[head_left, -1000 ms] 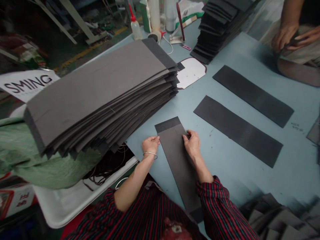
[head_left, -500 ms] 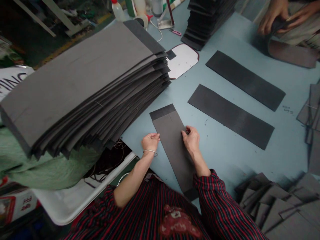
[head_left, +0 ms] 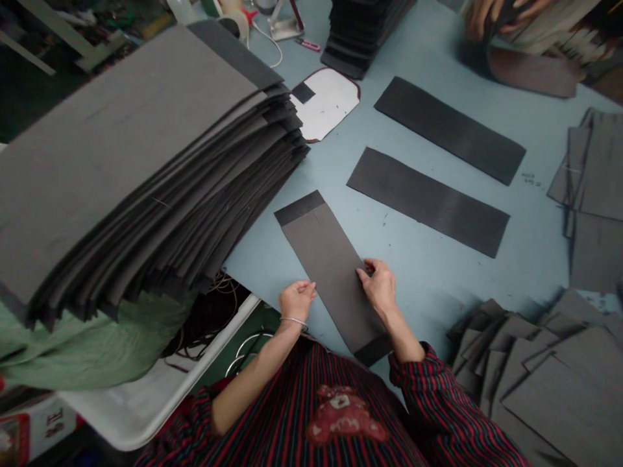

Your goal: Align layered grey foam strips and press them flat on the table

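A long grey strip (head_left: 326, 259) with a black band at each end lies slanted on the blue table (head_left: 413, 253). At its left edge, my left hand (head_left: 296, 299) has thumb and fingers pinched together on the strip's rim. On the opposite edge, a bit nearer its lower end, my right hand (head_left: 378, 284) grips the strip between thumb and curled fingers. Two dark strips lie beyond, a nearer one (head_left: 428, 202) and a farther one (head_left: 450, 130).
A tall stack of grey sheets (head_left: 136, 117) fills the left. Behind are a white panel (head_left: 328, 107), a pink cutter (head_left: 307, 45) and a black stack (head_left: 360, 32). Grey pieces (head_left: 549, 376) pile at lower right. Another person's hands (head_left: 501, 16) hold a curved piece at top right.
The view has shifted, so table items appear farther left and higher. Both hands now hold the strip's edges closer to its lower end.
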A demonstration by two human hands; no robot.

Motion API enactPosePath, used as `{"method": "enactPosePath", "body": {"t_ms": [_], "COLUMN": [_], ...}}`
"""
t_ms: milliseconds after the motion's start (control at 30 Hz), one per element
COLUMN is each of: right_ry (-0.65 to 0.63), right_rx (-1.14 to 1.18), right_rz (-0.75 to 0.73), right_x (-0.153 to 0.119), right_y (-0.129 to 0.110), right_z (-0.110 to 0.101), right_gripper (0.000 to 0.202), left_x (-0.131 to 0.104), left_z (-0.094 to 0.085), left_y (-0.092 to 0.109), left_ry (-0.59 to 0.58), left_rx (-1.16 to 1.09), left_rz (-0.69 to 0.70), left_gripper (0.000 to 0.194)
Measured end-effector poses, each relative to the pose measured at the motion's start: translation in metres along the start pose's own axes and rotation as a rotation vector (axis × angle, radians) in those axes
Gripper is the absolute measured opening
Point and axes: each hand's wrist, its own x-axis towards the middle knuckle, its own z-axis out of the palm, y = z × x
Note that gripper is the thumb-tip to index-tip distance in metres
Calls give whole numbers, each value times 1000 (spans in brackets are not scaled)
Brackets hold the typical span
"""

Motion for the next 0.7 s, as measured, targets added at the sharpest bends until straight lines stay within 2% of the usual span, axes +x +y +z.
{"method": "enactPosePath", "body": {"t_ms": [100,200,333,467,600,700], "right_ry": [-32,-24,2,-55,-74,-67], "right_rx": [-7,-86,-107,72,128,77], "right_rz": [83,122,135,188,310,274], "right_x": [-26,-51,-55,-55,-78,-94], "right_y": [25,35,31,48,72,73], "right_z": [-15,-17,-14,-29,-46,-44], "right_gripper": [27,22,19,22,21,17], "left_x": [-24,-43,-44,-44,-57,-64], "left_z": [-2,8,20,13,8,15], "left_y": [-17,-34,-38,-35,-45,-54], "left_ry": [-73,-107,-105,-144,-247,-295], "left_rx": [15,35,43,42,95,140], "left_rz": [-60,-97,-85,-101,-190,-207], "left_gripper": [12,12,14,13,12,15]}}
